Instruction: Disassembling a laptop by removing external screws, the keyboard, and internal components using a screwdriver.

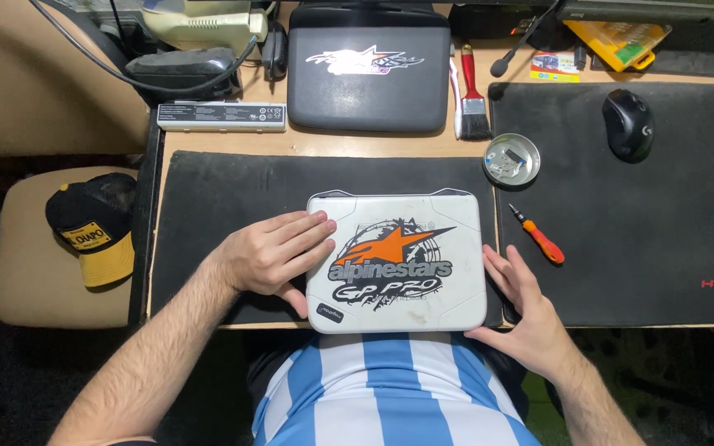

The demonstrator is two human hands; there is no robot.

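Note:
A small white laptop (423, 219), lid closed and covered by a large orange-and-black star sticker, lies on a black desk mat (208, 190) at the near edge of the desk. My left hand (274, 252) rests flat on its left side, fingers spread over the lid and thumb against the near-left edge. My right hand (522, 310) is open against the laptop's right edge and near-right corner, fingers extended along the side. Neither hand lifts the laptop off the mat.
An orange-handled screwdriver (539, 235) lies just right of the laptop. A round metal dish (511, 159) with small parts, a red-handled brush (471, 95), a dark second laptop (369, 70), a battery pack (221, 116), a mouse (628, 124) and a cap (97, 227) on a stool surround it.

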